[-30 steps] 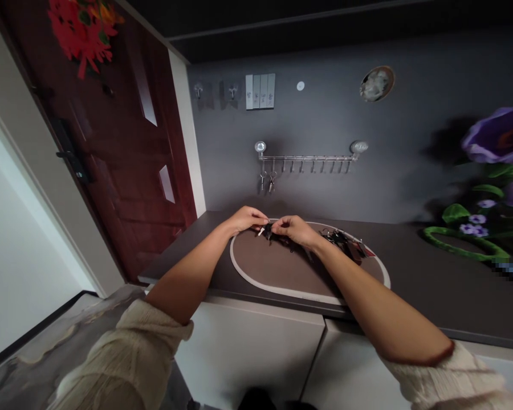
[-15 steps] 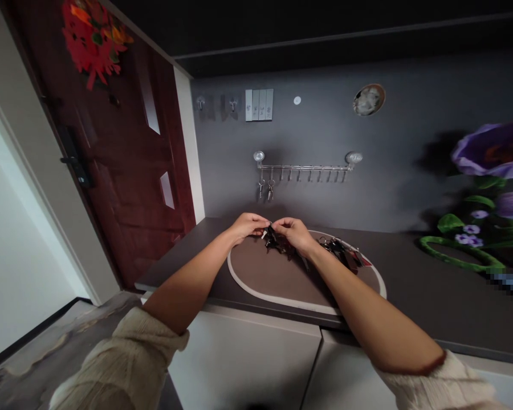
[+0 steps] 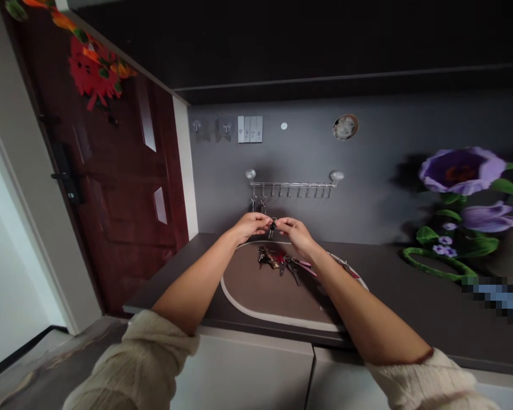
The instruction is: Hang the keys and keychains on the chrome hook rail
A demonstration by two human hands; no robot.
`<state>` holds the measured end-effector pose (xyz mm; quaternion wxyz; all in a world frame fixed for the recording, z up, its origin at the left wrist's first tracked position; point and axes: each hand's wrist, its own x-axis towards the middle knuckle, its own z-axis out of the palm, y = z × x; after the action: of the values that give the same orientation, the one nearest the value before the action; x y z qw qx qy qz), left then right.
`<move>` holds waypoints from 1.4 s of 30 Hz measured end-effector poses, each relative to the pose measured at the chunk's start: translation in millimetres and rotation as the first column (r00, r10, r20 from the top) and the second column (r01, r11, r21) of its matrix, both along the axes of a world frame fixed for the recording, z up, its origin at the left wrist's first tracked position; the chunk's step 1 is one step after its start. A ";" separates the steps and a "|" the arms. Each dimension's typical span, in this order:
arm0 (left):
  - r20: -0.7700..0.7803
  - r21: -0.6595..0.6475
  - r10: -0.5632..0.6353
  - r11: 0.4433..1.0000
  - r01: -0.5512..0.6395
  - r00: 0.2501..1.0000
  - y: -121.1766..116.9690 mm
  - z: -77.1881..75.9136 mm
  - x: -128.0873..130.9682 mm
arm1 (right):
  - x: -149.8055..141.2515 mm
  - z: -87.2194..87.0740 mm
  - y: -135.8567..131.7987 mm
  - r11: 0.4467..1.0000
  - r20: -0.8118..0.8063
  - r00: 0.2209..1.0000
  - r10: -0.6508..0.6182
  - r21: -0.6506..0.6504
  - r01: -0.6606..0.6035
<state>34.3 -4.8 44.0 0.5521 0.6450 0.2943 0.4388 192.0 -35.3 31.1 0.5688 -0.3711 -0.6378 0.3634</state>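
Keys [image 3: 272,228] pinched between fingers of left [image 3: 253,224] and right hands [image 3: 294,230], above oval mat [image 3: 256,296]

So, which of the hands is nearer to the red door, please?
Left: the left hand is on the side toward the door; the right hand is farther from it.

Both forearms reach forward and converge, sleeves bunched near the elbows. The left hand [image 3: 248,225] and right hand [image 3: 297,232] nearly meet, fingertips pinched and facing each other. Each wrist sits behind its fingers, the knuckles above, palms turned inward.
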 end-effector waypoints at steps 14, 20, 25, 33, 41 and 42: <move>0.110 -0.001 0.197 0.980 -0.198 0.974 13.0 -25.8 7.0 | 9.0 36.1 34.6 0.988 -0.003 0.988 -0.154 -0.030 0.154; 0.081 -0.035 0.199 0.980 -0.197 0.977 12.7 -29.4 9.7 | -4.6 47.1 57.0 0.946 -0.061 0.945 -0.322 0.010 0.323; 0.115 -0.032 0.198 0.980 -0.196 0.973 12.3 -27.2 8.3 | -15.6 46.2 70.8 0.917 -0.149 0.907 -0.394 0.006 0.400; 0.106 -0.026 0.237 0.972 -0.235 0.966 12.5 -24.1 5.9 | -27.5 49.0 78.9 0.909 -0.278 0.868 -0.411 -0.056 0.412; 0.107 -0.021 0.229 0.973 -0.228 0.968 13.8 -23.5 5.3 | -30.5 39.8 90.9 0.844 -0.272 0.803 -0.530 -0.078 0.530; 0.108 -0.019 0.226 0.974 -0.226 0.968 13.9 -23.4 5.1 | -29.5 38.4 91.4 0.844 -0.256 0.807 -0.532 -0.079 0.531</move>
<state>39.4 9.0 20.7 0.5160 0.5805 0.3367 0.5324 162.6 56.2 69.4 0.7277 -0.4831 -0.4250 0.2377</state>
